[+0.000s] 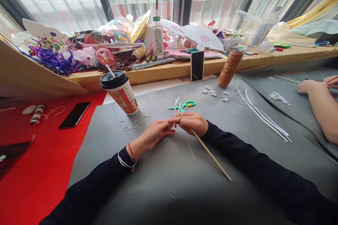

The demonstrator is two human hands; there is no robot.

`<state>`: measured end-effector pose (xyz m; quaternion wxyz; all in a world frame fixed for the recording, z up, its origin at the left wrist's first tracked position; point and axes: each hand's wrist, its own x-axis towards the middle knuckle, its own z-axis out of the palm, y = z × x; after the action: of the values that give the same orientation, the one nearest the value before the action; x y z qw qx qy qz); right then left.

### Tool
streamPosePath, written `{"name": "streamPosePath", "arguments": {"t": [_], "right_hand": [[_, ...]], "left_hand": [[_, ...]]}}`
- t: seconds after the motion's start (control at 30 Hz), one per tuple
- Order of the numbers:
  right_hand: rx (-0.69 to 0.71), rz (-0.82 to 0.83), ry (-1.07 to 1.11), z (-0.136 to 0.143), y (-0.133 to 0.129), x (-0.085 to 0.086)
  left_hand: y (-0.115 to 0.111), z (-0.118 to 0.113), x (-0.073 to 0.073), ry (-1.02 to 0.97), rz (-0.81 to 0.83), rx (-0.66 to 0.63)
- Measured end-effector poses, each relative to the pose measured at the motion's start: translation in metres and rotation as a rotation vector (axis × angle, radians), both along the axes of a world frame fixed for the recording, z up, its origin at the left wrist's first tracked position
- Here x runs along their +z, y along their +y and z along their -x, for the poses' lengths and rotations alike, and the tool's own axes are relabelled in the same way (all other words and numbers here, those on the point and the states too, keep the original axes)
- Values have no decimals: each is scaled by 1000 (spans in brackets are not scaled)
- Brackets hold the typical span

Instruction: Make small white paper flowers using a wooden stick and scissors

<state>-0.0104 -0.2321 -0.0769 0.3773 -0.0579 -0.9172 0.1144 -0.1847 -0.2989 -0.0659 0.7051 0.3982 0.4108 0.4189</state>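
Observation:
In the head view my left hand [157,132] pinches a thin white strip [178,102], which loops up above the fingertips, its short end hanging below. Close against it, my right hand [194,123] is closed round a long thin wooden stick [211,154]. The stick's tip meets the white strip, and its other end slants down to the right. Just behind the hands lie scissors with green handles [190,103]. A toothpick-like sliver [190,150] rests on the grey mat [163,172] below the right hand.
White strip scraps [129,126] lie near a lidded paper cup [120,93]. Small white knotted pieces [210,90], a twine spool [230,68] and long white strips [266,117] are at right. Another person's arm [320,105] rests beyond. One phone [74,115] lies left; another phone [197,65] stands behind.

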Motion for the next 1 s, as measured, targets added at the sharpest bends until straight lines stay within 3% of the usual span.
{"name": "streamPosePath", "arguments": {"t": [0.23, 0.57, 0.87, 1.0], "right_hand": [[-12, -15, 31, 1, 1, -6], [-59, -186, -15, 2, 3, -9], [-44, -159, -51, 0, 3, -8], [-18, -48, -57, 2, 3, -11]], "left_hand": [[1, 3, -2, -38, 16, -13], [1, 3, -5, 5, -4, 0], [-1, 3, 0, -27, 18, -7], [-2, 2, -2, 20, 11, 20]]}}
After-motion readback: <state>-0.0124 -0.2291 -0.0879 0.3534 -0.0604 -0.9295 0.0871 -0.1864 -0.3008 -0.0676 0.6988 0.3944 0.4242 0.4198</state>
